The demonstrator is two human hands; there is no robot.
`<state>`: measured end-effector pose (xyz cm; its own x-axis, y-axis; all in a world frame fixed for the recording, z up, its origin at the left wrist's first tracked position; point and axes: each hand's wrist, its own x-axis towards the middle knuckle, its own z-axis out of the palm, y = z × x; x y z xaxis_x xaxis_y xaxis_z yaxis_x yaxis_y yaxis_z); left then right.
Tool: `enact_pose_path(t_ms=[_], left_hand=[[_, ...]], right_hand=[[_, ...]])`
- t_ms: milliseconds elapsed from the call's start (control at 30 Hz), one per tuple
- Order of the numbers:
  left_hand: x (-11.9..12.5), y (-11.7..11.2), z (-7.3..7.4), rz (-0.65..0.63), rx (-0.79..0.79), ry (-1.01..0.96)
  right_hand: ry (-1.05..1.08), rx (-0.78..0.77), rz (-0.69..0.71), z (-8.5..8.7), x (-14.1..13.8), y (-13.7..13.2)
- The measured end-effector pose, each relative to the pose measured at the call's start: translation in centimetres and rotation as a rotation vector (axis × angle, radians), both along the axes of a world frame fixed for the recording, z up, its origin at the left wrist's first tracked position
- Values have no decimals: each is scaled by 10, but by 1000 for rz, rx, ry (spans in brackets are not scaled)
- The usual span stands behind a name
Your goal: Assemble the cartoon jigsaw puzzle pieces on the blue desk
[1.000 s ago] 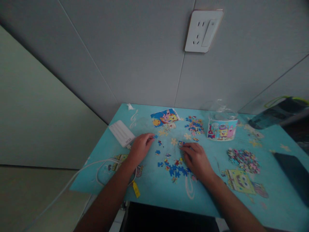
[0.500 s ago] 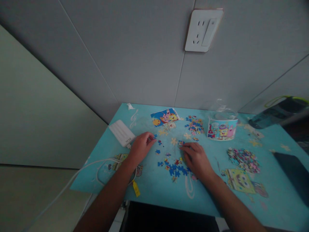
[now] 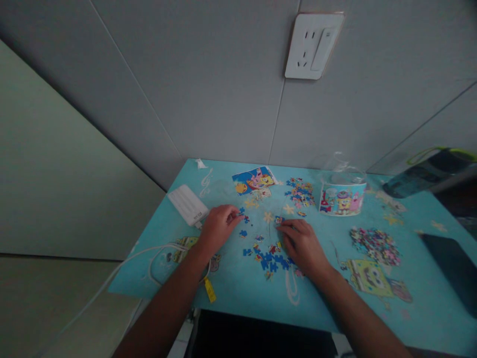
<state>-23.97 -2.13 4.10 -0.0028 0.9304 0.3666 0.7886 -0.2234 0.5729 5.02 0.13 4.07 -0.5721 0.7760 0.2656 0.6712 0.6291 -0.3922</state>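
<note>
My left hand (image 3: 223,221) is over the table left of centre, thumb and fingers pinched together on a small blue puzzle piece (image 3: 241,211). Just beside that piece lies another blue and red puzzle piece (image 3: 246,219). My right hand (image 3: 303,243) rests on the table with curled fingers, the tips closed at a blue and yellow puzzle piece (image 3: 278,220). Loose blue pieces (image 3: 274,262) are scattered between the hands and partly under the right one. Farther back lies a cartoon picture card (image 3: 255,180).
A pile of pieces (image 3: 300,192) lies beside a clear tub with a cartoon label (image 3: 342,199); a larger pile (image 3: 375,246) is at right. Around them are a bottle (image 3: 421,176), a dark flat object (image 3: 450,268), a white power bank (image 3: 188,205) and its cable (image 3: 149,250).
My left hand has shifted slightly right, and its blue piece is now closer to the blue and red one. My right hand has hardly moved.
</note>
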Motion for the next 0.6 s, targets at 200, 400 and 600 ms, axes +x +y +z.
enact_pose_path(t_ms=[200,400,600], left_hand=[[2,-2,3,-17,52,73],[4,-3,4,-41,62,130],[5,-4,7,-106,23,174]], right_hand=[[13,-2,0,0,0,0],[32,14,16,0,-1,0],[41,17,16,1,-1,0]])
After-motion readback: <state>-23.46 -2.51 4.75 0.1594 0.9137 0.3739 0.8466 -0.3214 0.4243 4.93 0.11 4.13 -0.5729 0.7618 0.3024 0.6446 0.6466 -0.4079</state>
